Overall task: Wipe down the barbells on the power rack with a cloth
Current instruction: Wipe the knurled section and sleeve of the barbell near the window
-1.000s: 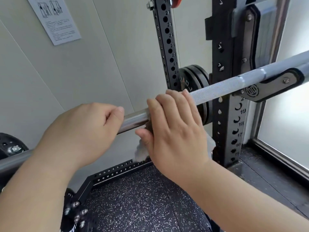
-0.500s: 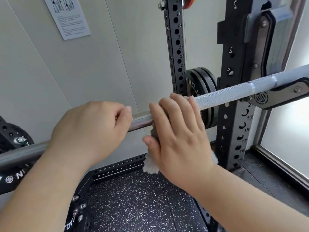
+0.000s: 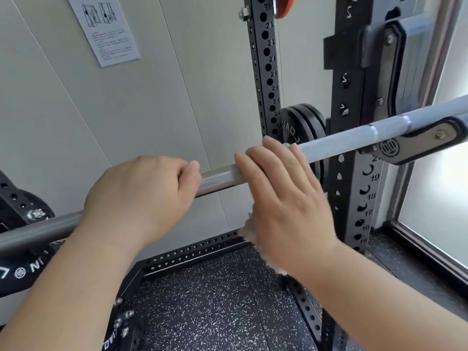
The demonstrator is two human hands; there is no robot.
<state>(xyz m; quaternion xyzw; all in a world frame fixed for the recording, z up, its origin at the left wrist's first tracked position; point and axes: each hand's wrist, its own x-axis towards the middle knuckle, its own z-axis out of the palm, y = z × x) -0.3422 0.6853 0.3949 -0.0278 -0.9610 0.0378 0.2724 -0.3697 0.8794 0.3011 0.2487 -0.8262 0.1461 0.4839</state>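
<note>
A steel barbell [image 3: 336, 146] runs across the power rack, from low on the left to high on the right. My left hand [image 3: 141, 196] grips its smooth part in a fist. My right hand [image 3: 283, 198] lies over the bar just to the right, where the knurled part starts, with a fluffy white cloth [image 3: 253, 239] wrapped between palm and bar. The cloth's ends stick out at my fingertips and hang below my wrist. My right thumb is hidden.
The bar rests on a black J-hook [image 3: 415, 144] on the right perforated upright [image 3: 354, 188]. Black weight plates [image 3: 301, 125] hang behind a second upright [image 3: 266, 72]. The floor is speckled rubber [image 3: 215, 305]. A window [image 3: 440, 188] is at right and a paper notice [image 3: 103, 29] on the wall.
My right hand has slid a little to the right along the bar with the cloth, and its thumb has gone out of sight. My left hand has kept its grip.
</note>
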